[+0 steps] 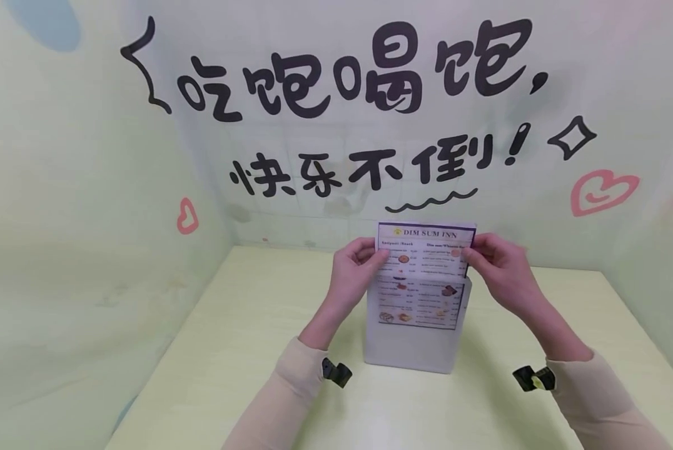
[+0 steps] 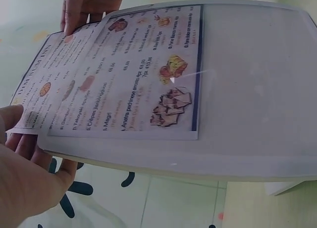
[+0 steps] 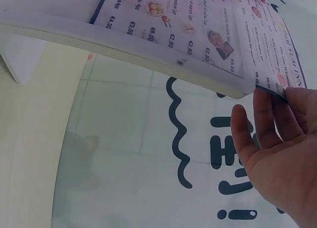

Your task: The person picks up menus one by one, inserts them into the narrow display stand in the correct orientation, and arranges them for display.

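A printed menu sheet (image 1: 426,250) headed "DIM SUM INN" is partly inside a clear-fronted white menu stand (image 1: 409,347), its upper part sticking out above the stand's top edge. My left hand (image 1: 354,270) pinches the sheet's left edge between thumb and fingers. On the opposite edge my right hand (image 1: 502,272) pinches it the same way. In the left wrist view the lower part of the sheet (image 2: 133,79) shows through the clear front, with bare stand below it. The right wrist view shows the right fingers (image 3: 265,121) behind the sheet's edge.
The stand is upright on a pale wood-grain table (image 1: 246,325). A backdrop (image 1: 314,137) with large black Chinese lettering and pink hearts rises behind and at the sides. Black straps sit at both sleeve cuffs. A support foot (image 3: 22,55) juts from the stand's back.
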`<state>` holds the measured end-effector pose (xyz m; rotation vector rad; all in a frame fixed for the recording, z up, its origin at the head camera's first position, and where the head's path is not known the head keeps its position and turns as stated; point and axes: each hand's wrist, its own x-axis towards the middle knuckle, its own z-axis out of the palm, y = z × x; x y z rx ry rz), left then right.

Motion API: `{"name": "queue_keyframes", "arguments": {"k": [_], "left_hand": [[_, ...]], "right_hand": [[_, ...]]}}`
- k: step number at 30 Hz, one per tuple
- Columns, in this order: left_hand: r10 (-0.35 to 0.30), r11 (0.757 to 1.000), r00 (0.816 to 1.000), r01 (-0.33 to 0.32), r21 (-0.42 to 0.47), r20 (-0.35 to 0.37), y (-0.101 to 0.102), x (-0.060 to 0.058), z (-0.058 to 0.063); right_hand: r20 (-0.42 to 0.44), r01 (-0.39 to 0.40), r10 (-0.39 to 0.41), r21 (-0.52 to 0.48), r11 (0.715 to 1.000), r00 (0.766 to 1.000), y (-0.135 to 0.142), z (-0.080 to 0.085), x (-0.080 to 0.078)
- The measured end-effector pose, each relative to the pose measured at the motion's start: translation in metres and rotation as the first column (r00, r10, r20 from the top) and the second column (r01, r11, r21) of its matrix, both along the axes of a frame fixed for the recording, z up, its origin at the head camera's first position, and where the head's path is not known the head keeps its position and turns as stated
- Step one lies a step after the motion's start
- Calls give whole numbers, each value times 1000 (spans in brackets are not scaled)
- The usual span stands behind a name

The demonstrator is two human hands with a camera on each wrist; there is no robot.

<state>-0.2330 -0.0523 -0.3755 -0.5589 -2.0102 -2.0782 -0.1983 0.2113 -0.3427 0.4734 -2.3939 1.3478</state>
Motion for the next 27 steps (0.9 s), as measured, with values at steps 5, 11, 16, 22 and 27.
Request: {"name": "queue_keyframes", "arguments": {"k": [5, 11, 16, 22, 27], "left_hand": [[13, 1000, 1000, -12, 15, -11, -5, 0, 3], [16, 1000, 1000, -16, 14, -18, -8, 0, 4], [6, 1000, 1000, -6, 27, -17, -7, 0, 5], [9, 999, 1000, -9, 33, -19, -5, 0, 5], [9, 999, 1000, -8, 36, -15, -3, 0, 3]], "right_hand": [[14, -14, 14, 4, 1000, 1000, -4, -4, -1], [31, -40, 40, -16, 999, 999, -7, -9, -1], [57, -19, 19, 4, 1000, 998, -6, -10, 1], [69, -8, 6, 17, 1000, 998, -5, -12, 3], [92, 5, -8, 36, 999, 996, -3, -12, 5]]}}
